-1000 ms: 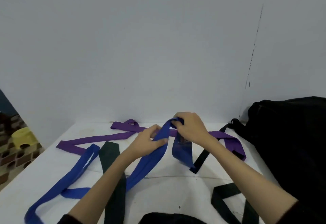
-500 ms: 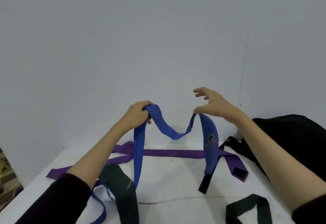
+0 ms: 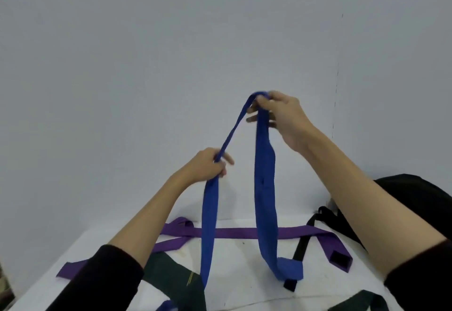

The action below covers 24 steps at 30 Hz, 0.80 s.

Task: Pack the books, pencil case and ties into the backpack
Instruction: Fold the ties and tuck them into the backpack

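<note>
Your right hand [image 3: 283, 117] is raised at about 1 o'clock from the middle of the view, its fingers [image 3: 263, 101] pinching the fold of the blue tie [image 3: 265, 188] at its highest point. Your left hand [image 3: 208, 166] sits lower, toward 9 o'clock from the right one, fingers curled round the narrower run of the same tie. From the right hand the wide part hangs straight down, and its end touches the white table [image 3: 239, 279] at about 5 o'clock. From the left hand the other part drops to the table at 6 o'clock.

The purple tie [image 3: 234, 233] lies flat across the table behind the blue one, running from 8 o'clock to 4 o'clock. A dark green tie [image 3: 176, 279] lies at 7 o'clock, partly under your left sleeve [image 3: 97, 279]. A black strap [image 3: 303, 242] runs toward the black backpack [image 3: 415, 193] at 3 o'clock, behind your right forearm. Another dark green loop [image 3: 359, 303] shows at the bottom edge near 5 o'clock.
</note>
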### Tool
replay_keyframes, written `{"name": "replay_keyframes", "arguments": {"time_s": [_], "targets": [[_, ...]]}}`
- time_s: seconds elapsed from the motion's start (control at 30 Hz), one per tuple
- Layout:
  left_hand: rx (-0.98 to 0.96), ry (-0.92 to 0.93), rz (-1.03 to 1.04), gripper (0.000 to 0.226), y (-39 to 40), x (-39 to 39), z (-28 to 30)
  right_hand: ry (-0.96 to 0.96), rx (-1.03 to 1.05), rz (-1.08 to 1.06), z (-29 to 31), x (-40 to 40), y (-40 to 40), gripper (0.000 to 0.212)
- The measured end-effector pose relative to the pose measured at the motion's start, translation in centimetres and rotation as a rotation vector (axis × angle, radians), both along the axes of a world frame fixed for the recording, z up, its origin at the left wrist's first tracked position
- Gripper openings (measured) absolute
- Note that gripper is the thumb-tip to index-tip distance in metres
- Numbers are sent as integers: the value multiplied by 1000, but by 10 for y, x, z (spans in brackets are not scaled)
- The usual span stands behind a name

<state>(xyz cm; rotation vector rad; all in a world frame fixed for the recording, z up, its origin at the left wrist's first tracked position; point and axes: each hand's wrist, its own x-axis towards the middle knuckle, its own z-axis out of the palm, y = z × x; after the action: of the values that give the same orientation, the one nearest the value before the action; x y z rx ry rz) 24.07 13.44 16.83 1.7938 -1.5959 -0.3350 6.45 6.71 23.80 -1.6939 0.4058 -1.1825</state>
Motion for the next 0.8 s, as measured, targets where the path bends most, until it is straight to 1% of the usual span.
{"name": "replay_keyframes", "arguments": {"time_s": [0.07,0.1,0.17,0.2,0.23,0.3,0.37,0.4,0.43,0.5,0.57,0.63,0.7,0.8], "targets": [[131,58,-3,23,2,14,-25,-129,71,-88,13,-11,-7,16],[183,98,9,22,4,22,-34,-160,80,-137,18,-18,-11,16],[232,184,76,26,8,35,-40,-131,70,-193,21,-32,-23,12],[205,231,124,28,9,40,-37,-64,54,-191,19,-39,-27,9],[142,271,175,29,8,43,-29,49,29,-173,16,-44,-29,10],[-22,278,247,30,4,41,-3,379,-37,-104,7,-47,-30,17],[-119,180,220,31,0,26,32,678,-80,11,-4,-40,-24,29],[-141,122,175,32,-3,15,50,753,-73,74,-8,-34,-20,34],[-160,68,121,32,-4,4,66,777,-48,133,-12,-27,-17,40],[-201,-25,24,34,-6,-17,98,722,6,229,-16,-12,-11,49],[-228,-111,-12,33,-6,-29,124,620,13,264,-14,-1,-5,51],[-245,-173,-29,31,-5,-34,144,485,-27,231,-7,4,-2,43],[-278,-184,-32,31,-5,-35,155,361,-74,174,2,5,-1,31],[-307,-140,-36,31,-4,-35,156,309,-101,167,10,2,-1,18]]}}
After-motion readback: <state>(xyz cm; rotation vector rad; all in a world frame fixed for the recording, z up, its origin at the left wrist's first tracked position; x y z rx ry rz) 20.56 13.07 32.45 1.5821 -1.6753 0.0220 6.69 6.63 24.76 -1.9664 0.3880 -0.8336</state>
